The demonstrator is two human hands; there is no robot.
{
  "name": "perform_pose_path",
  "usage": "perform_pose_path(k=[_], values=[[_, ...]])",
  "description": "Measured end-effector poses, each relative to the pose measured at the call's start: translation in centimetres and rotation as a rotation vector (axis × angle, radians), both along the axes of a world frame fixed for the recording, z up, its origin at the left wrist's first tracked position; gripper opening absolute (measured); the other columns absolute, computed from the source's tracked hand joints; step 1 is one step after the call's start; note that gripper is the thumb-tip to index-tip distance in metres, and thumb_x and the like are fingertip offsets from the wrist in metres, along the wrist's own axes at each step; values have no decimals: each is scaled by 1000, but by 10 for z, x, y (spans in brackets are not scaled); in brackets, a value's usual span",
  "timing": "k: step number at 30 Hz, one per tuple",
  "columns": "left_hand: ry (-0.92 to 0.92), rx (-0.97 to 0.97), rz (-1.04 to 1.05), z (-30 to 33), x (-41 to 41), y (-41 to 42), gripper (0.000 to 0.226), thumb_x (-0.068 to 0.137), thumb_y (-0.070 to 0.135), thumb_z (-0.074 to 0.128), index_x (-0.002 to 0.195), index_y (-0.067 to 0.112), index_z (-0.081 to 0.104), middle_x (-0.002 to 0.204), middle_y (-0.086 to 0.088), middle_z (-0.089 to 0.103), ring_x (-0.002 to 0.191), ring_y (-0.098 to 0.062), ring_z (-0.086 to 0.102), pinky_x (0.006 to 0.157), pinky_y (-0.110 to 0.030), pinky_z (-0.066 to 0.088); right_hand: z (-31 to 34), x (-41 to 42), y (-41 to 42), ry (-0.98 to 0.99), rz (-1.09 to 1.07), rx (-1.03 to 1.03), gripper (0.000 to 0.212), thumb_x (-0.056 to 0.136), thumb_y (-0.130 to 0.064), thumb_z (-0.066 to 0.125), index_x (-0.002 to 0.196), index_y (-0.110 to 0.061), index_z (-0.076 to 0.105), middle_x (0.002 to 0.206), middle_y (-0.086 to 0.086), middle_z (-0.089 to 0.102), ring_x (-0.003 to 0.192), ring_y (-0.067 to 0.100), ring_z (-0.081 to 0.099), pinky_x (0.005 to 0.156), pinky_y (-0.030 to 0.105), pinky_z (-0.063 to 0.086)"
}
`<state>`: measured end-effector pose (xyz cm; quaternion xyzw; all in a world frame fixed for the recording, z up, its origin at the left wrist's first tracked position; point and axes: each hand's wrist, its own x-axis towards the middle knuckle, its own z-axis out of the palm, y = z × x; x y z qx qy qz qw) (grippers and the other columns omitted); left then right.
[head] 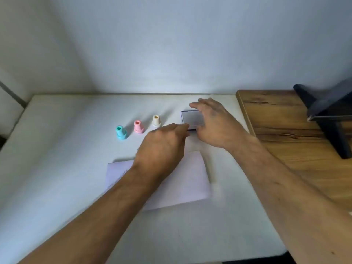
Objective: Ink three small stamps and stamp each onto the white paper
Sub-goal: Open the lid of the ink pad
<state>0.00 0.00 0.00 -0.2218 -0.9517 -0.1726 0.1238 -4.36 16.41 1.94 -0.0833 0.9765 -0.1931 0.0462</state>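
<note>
Stamps — three small plastic ones, upright in a slanted row on the white worktop: teal stamp nearest me on the left, pink stamp in the middle, cream stamp farthest back and right. Each is a smooth, glossy peg with a narrow neck flaring to a wider round base, and a coloured dot on top. None is being touched.

Right of the cream stamp sits the ink pad — a flat rectangular case with a pale grey top and dark edge, seemingly closed. My left hand reaches over its near left corner, fingers bunched and narrow, fingertips at the case edge; I cannot tell if they grip it. My right hand hovers over the right side of the case, fingers spread wide and curved, covering that side; contact is unclear.

White paper lies flat on the worktop nearer me, a thin matte rectangle turned slightly askew, partly under my left forearm. No marks readable on it.

To the right is a wooden surface with dark grain, carrying a black angular stand.
</note>
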Motion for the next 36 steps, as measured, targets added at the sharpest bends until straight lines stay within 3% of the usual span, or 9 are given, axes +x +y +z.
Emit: perform_pose_path(k=[8,13,20,27,31,36], values=[[-126,138,84,5,-14,-3,22,99,22,55,104,12,74,94,-10,77,82,-32,70,74,-43,58,-15,-21,18,-102,-4,-14,64,72,-16,66,131,-34,49,134,-4,51,123,20,47,101,38,45],[-179,129,92,-5,-15,-3,23,99,22,53,104,11,73,95,-11,77,84,-34,70,74,-43,57,-18,-23,24,-110,30,-7,61,76,-14,67,130,-38,50,131,-5,50,125,18,41,101,36,43],[-172,118,57,-7,-12,-4,21,96,20,57,103,12,74,92,-9,78,80,-35,70,71,-44,57,-8,-20,23,-152,75,24,59,74,-31,68,128,-44,51,119,-9,48,121,15,42,99,33,42],[-233,141,111,-6,-12,-3,32,99,27,54,129,22,65,88,-14,75,82,-38,65,73,-44,55,2,-18,24,-158,54,-33,51,75,-32,66,124,-43,59,123,-9,57,112,11,52,89,25,45],[-277,167,163,-12,-12,-2,46,100,35,50,145,28,44,107,-9,75,95,-35,66,82,-46,56,4,-19,28,-153,-3,-139,40,76,-31,64,114,-44,65,118,-10,62,104,7,57,76,18,43],[-271,165,167,-12,-13,-2,49,101,33,50,149,27,39,110,-11,75,96,-36,66,81,-47,57,2,-23,35,-111,-60,-222,35,83,-21,57,110,-39,69,109,-4,66,98,2,61,75,17,47]])
